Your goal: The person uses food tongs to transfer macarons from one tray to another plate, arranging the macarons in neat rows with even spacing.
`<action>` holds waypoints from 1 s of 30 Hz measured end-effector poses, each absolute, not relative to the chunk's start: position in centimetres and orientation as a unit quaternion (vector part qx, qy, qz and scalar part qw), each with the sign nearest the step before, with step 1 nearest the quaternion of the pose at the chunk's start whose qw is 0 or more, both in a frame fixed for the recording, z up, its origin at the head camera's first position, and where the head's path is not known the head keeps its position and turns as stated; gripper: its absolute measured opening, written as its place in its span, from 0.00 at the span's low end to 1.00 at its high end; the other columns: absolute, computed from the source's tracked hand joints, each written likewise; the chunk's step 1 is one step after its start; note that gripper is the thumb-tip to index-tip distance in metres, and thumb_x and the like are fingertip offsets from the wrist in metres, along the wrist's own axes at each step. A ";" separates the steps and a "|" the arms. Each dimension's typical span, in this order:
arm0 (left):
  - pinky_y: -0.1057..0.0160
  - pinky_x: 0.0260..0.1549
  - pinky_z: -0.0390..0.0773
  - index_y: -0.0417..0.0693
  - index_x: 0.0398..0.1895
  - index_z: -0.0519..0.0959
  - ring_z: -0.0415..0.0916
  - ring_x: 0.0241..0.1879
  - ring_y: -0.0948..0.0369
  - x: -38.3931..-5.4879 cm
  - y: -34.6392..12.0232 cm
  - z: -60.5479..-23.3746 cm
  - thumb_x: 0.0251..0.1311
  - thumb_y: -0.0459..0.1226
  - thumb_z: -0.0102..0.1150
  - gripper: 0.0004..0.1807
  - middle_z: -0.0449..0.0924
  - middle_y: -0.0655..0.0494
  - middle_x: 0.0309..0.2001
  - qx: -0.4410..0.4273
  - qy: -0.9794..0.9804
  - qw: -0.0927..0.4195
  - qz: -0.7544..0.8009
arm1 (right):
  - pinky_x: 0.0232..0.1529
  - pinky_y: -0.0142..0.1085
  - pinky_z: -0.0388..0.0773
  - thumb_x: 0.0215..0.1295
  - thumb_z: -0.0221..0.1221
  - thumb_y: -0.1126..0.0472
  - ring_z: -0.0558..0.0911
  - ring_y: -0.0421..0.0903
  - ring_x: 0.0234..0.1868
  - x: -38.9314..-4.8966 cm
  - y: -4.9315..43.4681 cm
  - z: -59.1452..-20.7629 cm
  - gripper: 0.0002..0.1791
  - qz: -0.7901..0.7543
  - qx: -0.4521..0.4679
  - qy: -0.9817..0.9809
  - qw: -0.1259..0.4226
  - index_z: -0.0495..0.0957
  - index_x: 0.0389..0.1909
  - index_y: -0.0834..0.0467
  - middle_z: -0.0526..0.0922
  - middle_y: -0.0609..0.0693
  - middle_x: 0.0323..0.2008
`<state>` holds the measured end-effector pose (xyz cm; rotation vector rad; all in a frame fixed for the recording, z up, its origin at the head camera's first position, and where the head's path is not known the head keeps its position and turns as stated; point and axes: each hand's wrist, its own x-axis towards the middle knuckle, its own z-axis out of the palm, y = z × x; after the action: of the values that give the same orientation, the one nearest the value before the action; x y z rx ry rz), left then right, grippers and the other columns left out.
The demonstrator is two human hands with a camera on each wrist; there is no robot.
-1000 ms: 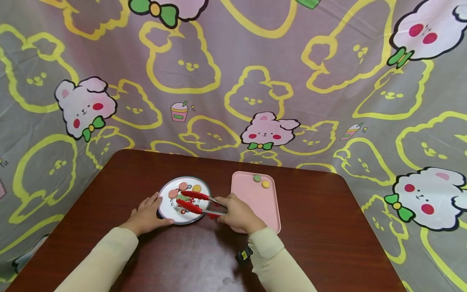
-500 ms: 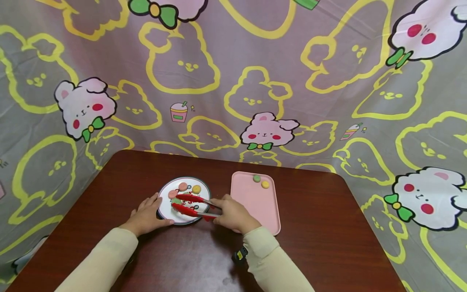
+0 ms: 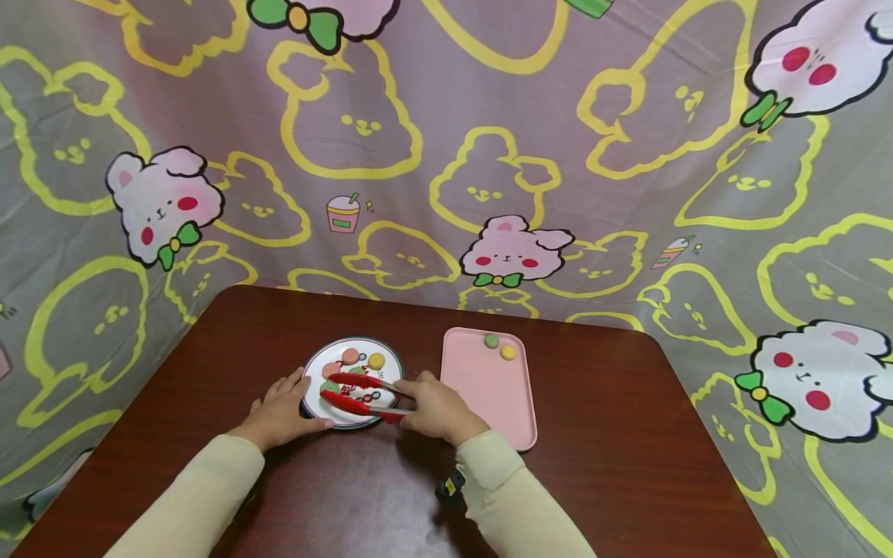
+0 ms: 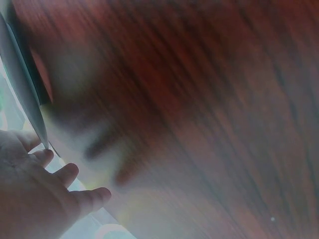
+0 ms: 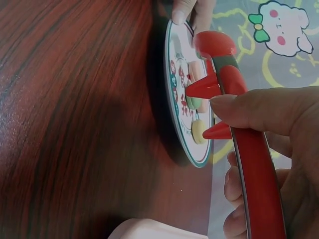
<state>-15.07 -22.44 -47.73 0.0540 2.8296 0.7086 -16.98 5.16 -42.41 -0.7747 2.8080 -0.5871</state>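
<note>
My left hand (image 3: 277,411) rests at the left edge of a round white plate (image 3: 380,391), its thumb along the near rim. In the left wrist view, its fingers (image 4: 87,199) spread straight beside the rim. My right hand (image 3: 439,409) grips red tongs (image 3: 356,404) with metal arms, reaching over the plate from the right. The tongs' tips stand apart on either side of a green macaron (image 3: 330,386). Two pink macarons, one the farther pink macaron (image 3: 350,356), and a yellow macaron (image 3: 376,361) lie behind. Another green patch shows partly under the tongs.
A pink rectangular tray (image 3: 481,380) stands right of the plate. At its far end lie a green macaron (image 3: 491,341) and a yellow macaron (image 3: 508,353). Both stand on a dark brown wooden table (image 3: 593,465). A patterned curtain (image 3: 418,101) hangs behind it.
My right hand has moved left and slightly toward me with the tongs. The green macaron between the tips has shifted left on the plate. The left hand stays in place.
</note>
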 end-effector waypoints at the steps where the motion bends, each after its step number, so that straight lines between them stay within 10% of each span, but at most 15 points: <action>1: 0.24 0.58 0.46 0.30 0.71 0.55 0.42 0.68 0.31 -15.1 -22.4 -47.8 0.41 0.65 0.67 0.63 0.46 0.30 0.72 0.018 0.964 0.112 0.241 | 0.28 0.33 0.70 0.48 0.70 0.58 0.70 0.41 0.27 -17.0 5.1 -42.4 0.33 -0.196 -0.260 0.942 0.086 0.78 0.60 0.50 0.73 0.49 0.36; 30: 0.24 0.57 0.47 0.29 0.70 0.56 0.43 0.67 0.30 -15.0 -22.4 -47.6 0.41 0.66 0.66 0.63 0.47 0.30 0.72 0.019 0.964 0.110 0.241 | 0.26 0.34 0.68 0.48 0.71 0.57 0.70 0.42 0.28 -16.9 3.6 -43.6 0.33 -0.186 -0.236 0.949 0.095 0.78 0.60 0.48 0.72 0.50 0.35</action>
<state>-14.99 -22.38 -47.59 0.0554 2.8345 0.7073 -16.95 3.60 -43.64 -0.7000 2.8130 -0.5500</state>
